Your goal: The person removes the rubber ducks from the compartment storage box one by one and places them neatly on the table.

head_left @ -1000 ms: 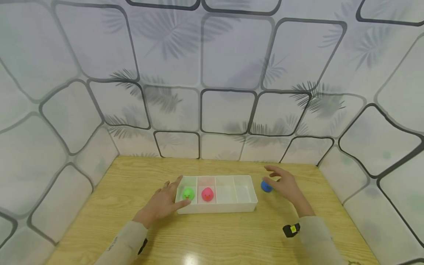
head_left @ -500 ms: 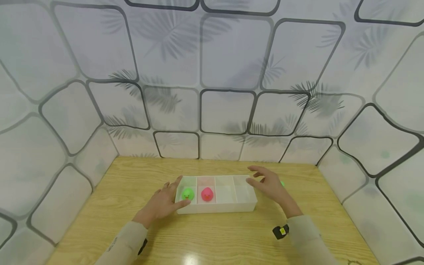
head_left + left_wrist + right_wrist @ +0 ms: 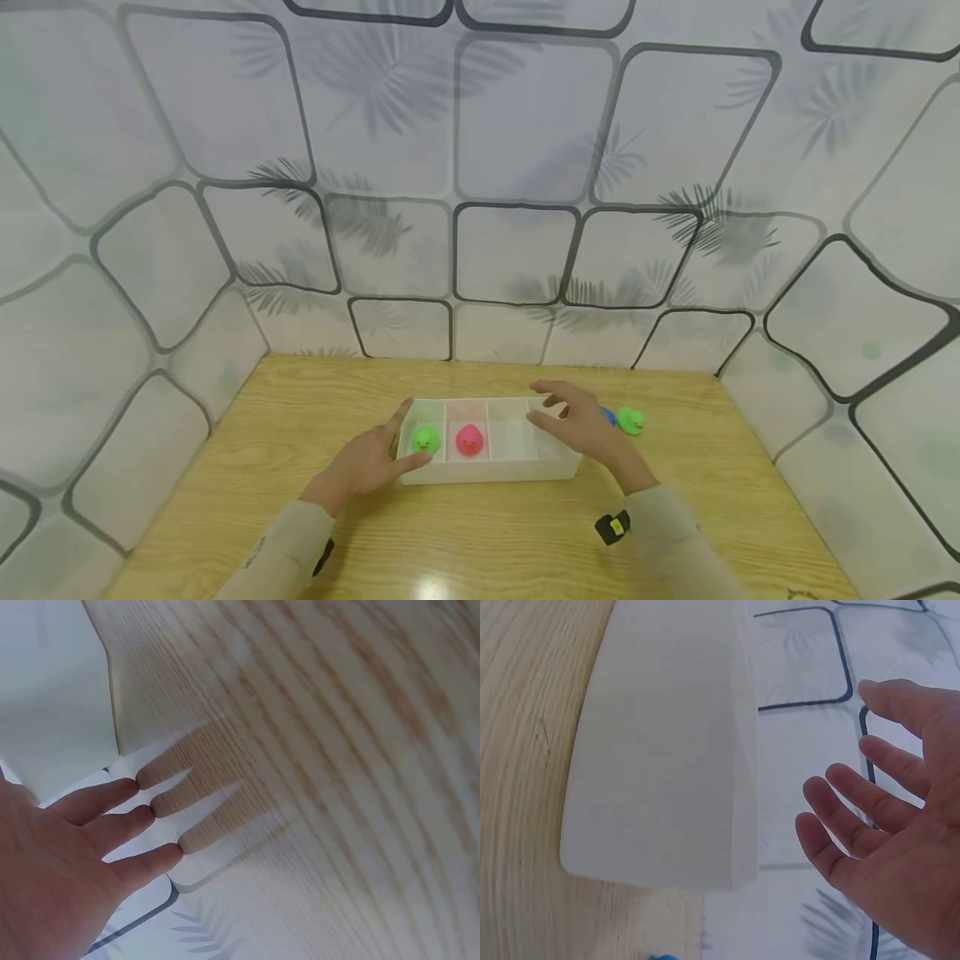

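My left hand [image 3: 363, 457] rests at the left end of a white divided tray [image 3: 487, 473], thumb at the front rim and index finger along the far left corner. In the left wrist view its other fingers [image 3: 120, 829] are straight, tips right at the tabletop. A green rubber duck [image 3: 426, 439] sits in the leftmost compartment, a pink one [image 3: 469, 440] in the compartment beside it. Over the tray's right part hovers my right hand [image 3: 581, 423], fingers loosely bent. The right wrist view shows that hand [image 3: 900, 847] with nothing in it, above the tray's side.
Just right of the tray, a second green duck [image 3: 631, 421] lies on the wooden table [image 3: 495, 542] next to a blue toy [image 3: 610, 416], partly hidden by my right hand. Patterned cloth walls [image 3: 517, 250] close in the table at the back and both sides.
My right hand has moved left from beside the blue toy to over the tray, uncovering the green duck and part of the blue toy. The left hand has stayed put.
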A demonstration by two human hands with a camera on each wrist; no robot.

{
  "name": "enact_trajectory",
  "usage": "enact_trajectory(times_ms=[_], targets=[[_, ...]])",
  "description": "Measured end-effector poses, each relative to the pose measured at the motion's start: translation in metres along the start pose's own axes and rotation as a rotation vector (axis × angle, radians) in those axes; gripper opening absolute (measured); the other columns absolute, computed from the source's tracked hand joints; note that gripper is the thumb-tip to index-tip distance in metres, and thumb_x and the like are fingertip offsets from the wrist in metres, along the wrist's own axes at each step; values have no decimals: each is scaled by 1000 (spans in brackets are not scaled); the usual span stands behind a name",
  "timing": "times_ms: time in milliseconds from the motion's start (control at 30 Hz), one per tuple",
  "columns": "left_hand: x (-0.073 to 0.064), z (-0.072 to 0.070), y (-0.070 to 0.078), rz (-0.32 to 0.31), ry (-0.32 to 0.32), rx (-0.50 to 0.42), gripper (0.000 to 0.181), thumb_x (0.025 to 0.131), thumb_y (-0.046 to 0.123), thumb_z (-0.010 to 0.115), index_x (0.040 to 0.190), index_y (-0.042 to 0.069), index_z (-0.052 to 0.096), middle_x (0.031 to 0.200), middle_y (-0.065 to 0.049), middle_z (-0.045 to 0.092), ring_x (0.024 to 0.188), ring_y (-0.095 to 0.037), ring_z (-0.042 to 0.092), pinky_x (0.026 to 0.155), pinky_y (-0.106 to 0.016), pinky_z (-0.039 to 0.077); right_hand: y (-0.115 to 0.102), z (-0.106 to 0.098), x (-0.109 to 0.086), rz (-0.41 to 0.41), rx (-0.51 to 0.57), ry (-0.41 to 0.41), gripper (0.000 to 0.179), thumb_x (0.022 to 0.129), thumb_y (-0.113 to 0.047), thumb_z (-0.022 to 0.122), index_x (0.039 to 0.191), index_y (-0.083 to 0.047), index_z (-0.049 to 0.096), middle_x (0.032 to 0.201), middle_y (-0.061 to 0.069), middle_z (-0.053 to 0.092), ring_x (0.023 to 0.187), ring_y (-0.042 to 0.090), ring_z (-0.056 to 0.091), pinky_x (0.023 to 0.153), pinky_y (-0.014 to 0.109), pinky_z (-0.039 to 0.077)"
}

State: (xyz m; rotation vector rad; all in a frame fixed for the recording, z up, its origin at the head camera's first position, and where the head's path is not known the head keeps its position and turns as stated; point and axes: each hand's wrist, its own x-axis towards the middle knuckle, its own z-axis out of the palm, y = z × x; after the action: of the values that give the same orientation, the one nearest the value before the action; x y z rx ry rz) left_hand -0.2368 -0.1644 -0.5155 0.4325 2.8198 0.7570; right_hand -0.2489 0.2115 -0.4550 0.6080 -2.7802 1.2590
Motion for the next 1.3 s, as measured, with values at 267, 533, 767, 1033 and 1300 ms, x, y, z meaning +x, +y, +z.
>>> enact_trajectory(times_ms=[267, 533, 767, 1033, 1300], targets=[[1, 0, -1, -6, -14, -29, 108, 94, 76, 59, 171, 30, -1, 74, -3, 55, 66, -19, 51, 68, -37, 44, -7, 22, 6, -25, 8, -43, 52, 99, -33, 75, 146, -14, 63, 143, 10, 67, 115, 27, 68, 88, 33, 56], [1, 0, -1, -5, 0, -25, 109, 94, 76, 60, 172, 26, 4, 101, -15, 71, 79, -19, 58, 85, -50, 54, -12, 42, 12, -85, 36, -101, 51, 99, -29, 75, 143, -5, 64, 143, 13, 67, 114, 34, 68, 84, 32, 56], [1, 2, -2, -11, 12, -32, 109, 93, 76, 61, 172, 22, 8, 138, -31, 64, 110, -35, 69, 100, -60, 53, -15, 56, 18, -65, 29, -146, 51, 98, -27, 76, 143, -6, 64, 141, 13, 67, 114, 33, 68, 80, 33, 55], [1, 1, -1, -13, 17, -52, 110, 93, 75, 61, 172, 21, 8, 144, -33, 60, 122, -44, 66, 103, -65, 50, -15, 71, 24, -7, 19, -190, 50, 97, -28, 76, 143, -12, 64, 147, 8, 64, 116, 27, 66, 81, 38, 57], [1, 1, -2, -5, 10, -56, 110, 93, 76, 61, 172, 22, 7, 148, -35, 55, 128, -48, 62, 107, -66, 48, -16, 82, 29, 37, -23, -235, 52, 95, -29, 79, 143, -14, 64, 141, 9, 67, 113, 25, 64, 79, 35, 56]])
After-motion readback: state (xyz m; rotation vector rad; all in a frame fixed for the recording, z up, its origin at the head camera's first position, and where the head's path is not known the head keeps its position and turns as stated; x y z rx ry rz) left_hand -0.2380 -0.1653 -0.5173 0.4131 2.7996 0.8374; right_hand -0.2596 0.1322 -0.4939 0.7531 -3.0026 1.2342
